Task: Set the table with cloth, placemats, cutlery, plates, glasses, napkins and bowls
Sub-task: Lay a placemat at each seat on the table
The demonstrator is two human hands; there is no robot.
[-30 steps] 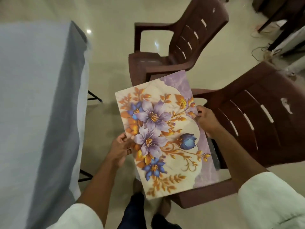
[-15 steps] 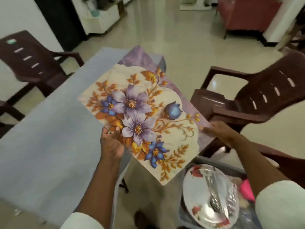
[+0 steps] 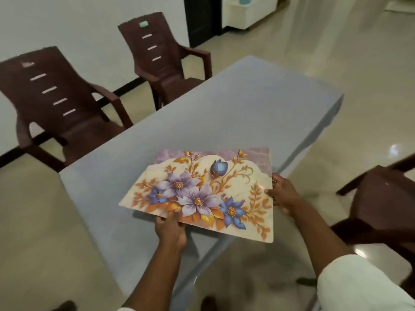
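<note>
Head view: floral placemat (image 3: 208,194) held over the near right corner of the cloth-covered table (image 3: 224,113).

The left hand (image 3: 170,230) pinches its near edge and the right hand (image 3: 284,195) grips its right edge. It looks thin, light and semi-stiff, probably slick-faced, so opposite edges suit it; whether it touches the cloth is unclear.

Placemat (image 3: 208,194) over table's (image 3: 235,113) near corner — two chairs (image 3: 67,113) beyond, left
</note>
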